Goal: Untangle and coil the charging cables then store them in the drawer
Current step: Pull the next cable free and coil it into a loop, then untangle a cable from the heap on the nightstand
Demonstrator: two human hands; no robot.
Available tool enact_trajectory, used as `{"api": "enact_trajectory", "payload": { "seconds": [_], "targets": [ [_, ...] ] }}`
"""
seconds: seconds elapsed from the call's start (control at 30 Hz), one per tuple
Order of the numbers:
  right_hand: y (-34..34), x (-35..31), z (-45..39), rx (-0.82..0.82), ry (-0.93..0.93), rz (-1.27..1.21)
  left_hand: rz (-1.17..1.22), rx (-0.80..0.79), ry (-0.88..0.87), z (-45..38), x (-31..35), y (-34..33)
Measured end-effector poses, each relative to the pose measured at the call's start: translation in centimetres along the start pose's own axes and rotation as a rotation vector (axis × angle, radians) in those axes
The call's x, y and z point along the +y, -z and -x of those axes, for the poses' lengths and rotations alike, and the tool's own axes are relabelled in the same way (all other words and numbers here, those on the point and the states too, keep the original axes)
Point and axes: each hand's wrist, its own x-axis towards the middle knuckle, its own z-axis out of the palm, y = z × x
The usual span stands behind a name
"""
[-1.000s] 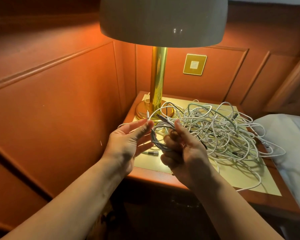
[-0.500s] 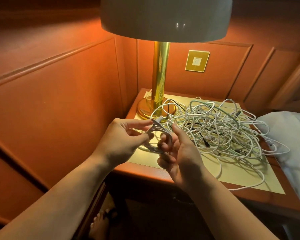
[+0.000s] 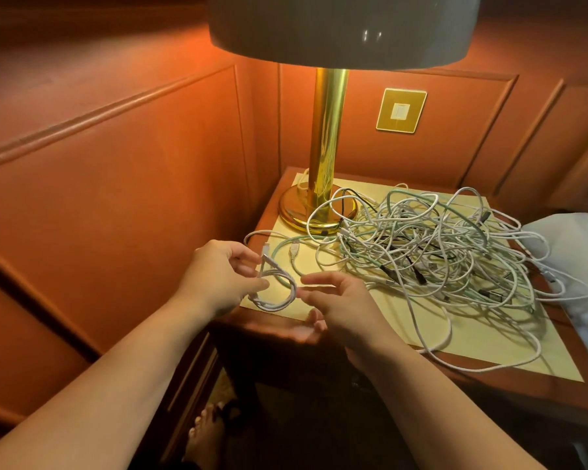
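Nightstand [image 3: 364, 385] | L hand [image 3: 218, 276] pinches coiled cable [image 3: 279, 293] | R hand [image 3: 340, 303] loose, maybe touching coil

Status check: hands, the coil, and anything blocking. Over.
Left hand pinches small white coil over nightstand front edge. Right hand open beside it, fingertips near the loop. Tangled cable pile still unsorted; drawer not visible.

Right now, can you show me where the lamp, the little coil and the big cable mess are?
lamp [image 3: 330, 137], head view, on its gold pole.
little coil [image 3: 276, 301], head view, bottom loop.
cable mess [image 3: 431, 252], head view, middle of the pile.
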Motion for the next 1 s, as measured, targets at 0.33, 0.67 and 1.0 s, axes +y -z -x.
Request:
{"api": "enact_trajectory", "payload": {
  "seconds": [0.33,0.67,1.0],
  "targets": [
    [-0.6,0.7,0.2,-0.043,0.094,0.144,-0.196,-0.036,0.058,-0.8,-1.7,0.1],
    [1.7,2.2,7.1,-0.059,0.238,0.341,-0.196,0.164,0.012,6.5,-2.4,1.5],
    [1.6,8.3,13.4,-0.127,0.168,0.542,-0.289,-0.072,0.272,15.3,-6.6,-0.9]
  ]
}}
